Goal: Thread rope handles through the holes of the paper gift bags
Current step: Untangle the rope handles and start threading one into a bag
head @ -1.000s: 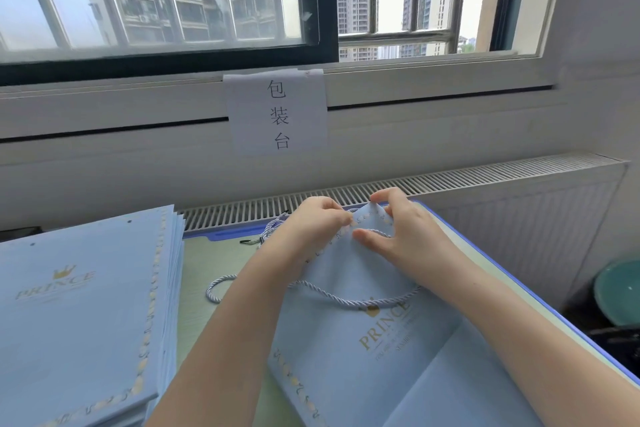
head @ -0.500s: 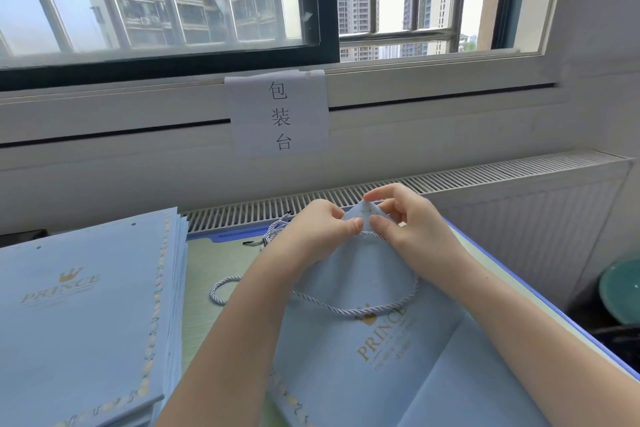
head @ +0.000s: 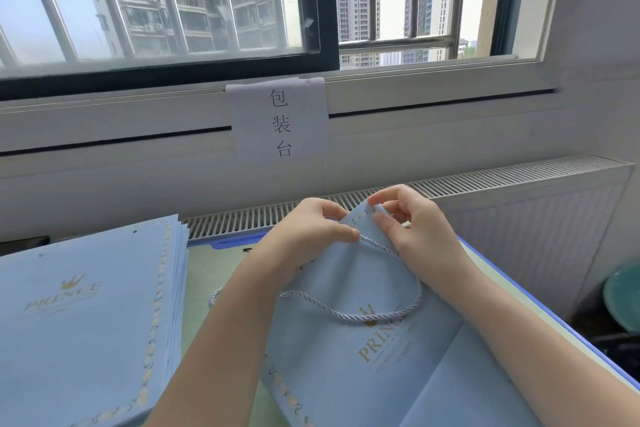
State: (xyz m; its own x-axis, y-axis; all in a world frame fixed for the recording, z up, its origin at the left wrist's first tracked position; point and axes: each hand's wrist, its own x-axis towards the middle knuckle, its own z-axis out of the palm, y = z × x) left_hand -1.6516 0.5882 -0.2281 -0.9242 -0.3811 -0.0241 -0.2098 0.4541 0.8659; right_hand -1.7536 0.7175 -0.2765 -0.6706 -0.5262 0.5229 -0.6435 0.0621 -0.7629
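A flat light-blue paper gift bag [head: 363,364] with gold "PRINCE" print lies tilted on the table, its top corner lifted toward the window. A pale twisted rope handle [head: 381,314] loops across the bag's front. My left hand [head: 311,232] pinches the rope's end at the bag's upper edge, fingers curled. My right hand [head: 412,222] pinches the raised top corner of the bag between thumb and fingers. The hole itself is hidden by my fingers.
A thick stack of flat blue bags [head: 86,322] lies at the left. A loose rope end [head: 216,295] rests on the green table [head: 207,274] beside my left forearm. A radiator grille [head: 502,177] runs behind; a teal bin [head: 623,298] stands at right.
My left hand has drawn slightly left along the rope, exposing more of it at the bag's edge. My right hand has spread a little at the bag's corner. The rope loop sits lower.
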